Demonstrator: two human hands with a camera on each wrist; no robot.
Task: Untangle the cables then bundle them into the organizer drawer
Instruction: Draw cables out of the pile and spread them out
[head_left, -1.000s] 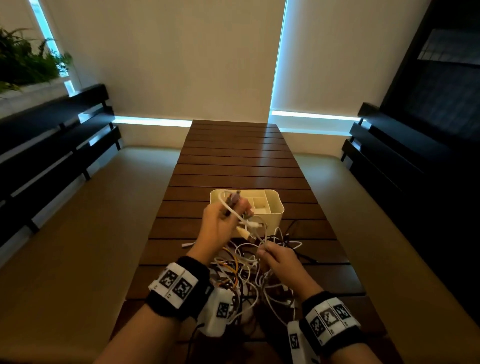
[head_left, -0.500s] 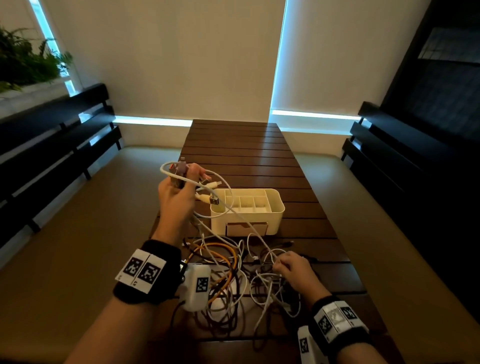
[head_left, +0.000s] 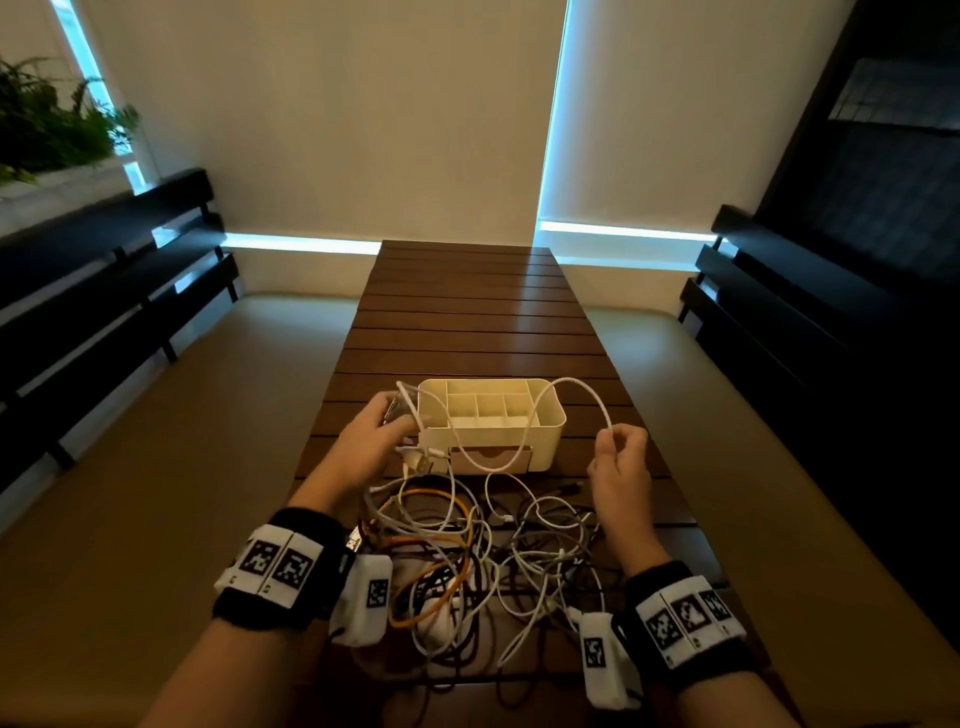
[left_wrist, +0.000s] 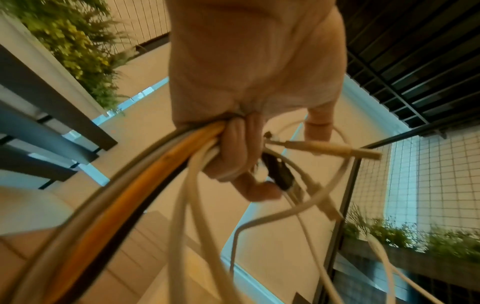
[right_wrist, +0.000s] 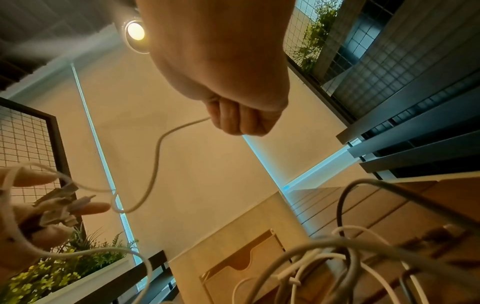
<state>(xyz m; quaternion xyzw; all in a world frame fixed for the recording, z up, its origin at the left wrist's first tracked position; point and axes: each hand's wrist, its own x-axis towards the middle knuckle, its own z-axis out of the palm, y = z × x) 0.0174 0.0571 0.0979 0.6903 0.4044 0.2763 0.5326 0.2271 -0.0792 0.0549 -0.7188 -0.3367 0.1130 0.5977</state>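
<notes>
A tangle of white, orange and dark cables (head_left: 457, 561) lies on the wooden table in front of a cream organizer (head_left: 545, 421), whose drawer (head_left: 491, 460) faces me. My left hand (head_left: 387, 428) hovers by the organizer's left end and grips a bundle of cable ends (left_wrist: 166, 176) in white, orange and black, with plugs sticking out past the fingers. My right hand (head_left: 618, 439) is raised to the right of the organizer and pinches one white cable (head_left: 574, 381). That cable arcs over the box to the left hand (right_wrist: 39, 207). The right hand's fingers (right_wrist: 239, 121) are curled round it.
The slatted table (head_left: 467, 322) runs away from me toward a wall with blinds. Dark benches (head_left: 104, 291) flank both sides. Planters with greenery (head_left: 47, 130) stand at the upper left. Loose cable loops reach the table's near edge.
My left hand has come down from high on the left to beside the organizer. My right hand has risen off the tangle to the right, drawing one white cable up into an arc.
</notes>
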